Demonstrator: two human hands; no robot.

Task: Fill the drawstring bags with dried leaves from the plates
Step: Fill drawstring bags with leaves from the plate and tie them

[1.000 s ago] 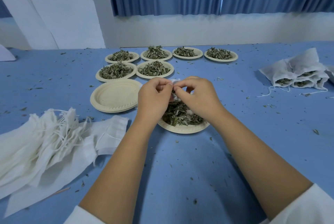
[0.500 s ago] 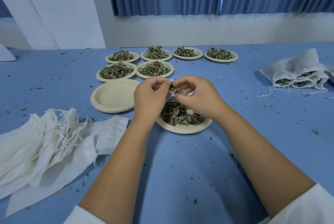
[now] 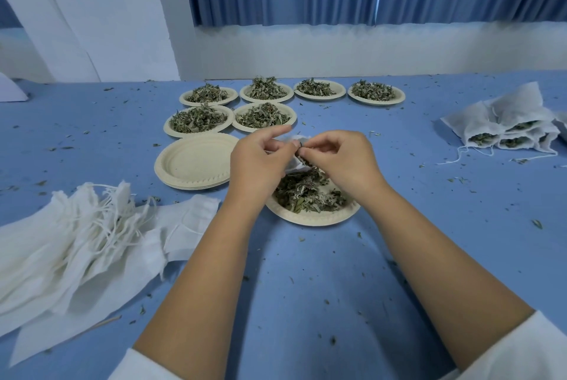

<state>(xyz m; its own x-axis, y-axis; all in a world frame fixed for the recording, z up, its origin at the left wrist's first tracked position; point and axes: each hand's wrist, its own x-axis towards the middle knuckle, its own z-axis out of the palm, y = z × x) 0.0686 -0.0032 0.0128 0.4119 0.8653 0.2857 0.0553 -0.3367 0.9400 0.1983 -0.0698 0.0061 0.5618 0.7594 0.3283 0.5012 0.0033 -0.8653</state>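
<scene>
White gauze drawstring bag (image 3: 296,166) held up just above the nearest plate (image 3: 316,220), gripped at its mouth by the left hand (image 3: 256,165), thumb and curled fingers clamped on the cloth, forefinger stuck out straight. Met at that mouth by the right hand (image 3: 345,161), fingertips drawn together on what looked like a small dark pinch of the dried leaves (image 3: 306,192), with the bulk of them heaped on the plate directly below. Judged as mid-fill, with one pinch on its way in; fullness of the bag hard to gauge, hidden as it was behind both hands. Counted six more heaped plates (image 3: 376,102) in two rows farther back, a stack of empty plates (image 3: 193,161) just left of the hands, a pile of flat empty bags (image 3: 76,235) at the near left, and a few filled bags (image 3: 506,131) well off to the right on the blue table (image 3: 306,287). Reckoned the whole task far from done. Next move, in all likelihood: release of the pinch inside the opening, then back down to the heap for another. Called for a mouth kept spread by the left hand and held over the plate to catch strays. Called also for a light touch, given brittle leaves and crumbs already strewn across the tabletop.
</scene>
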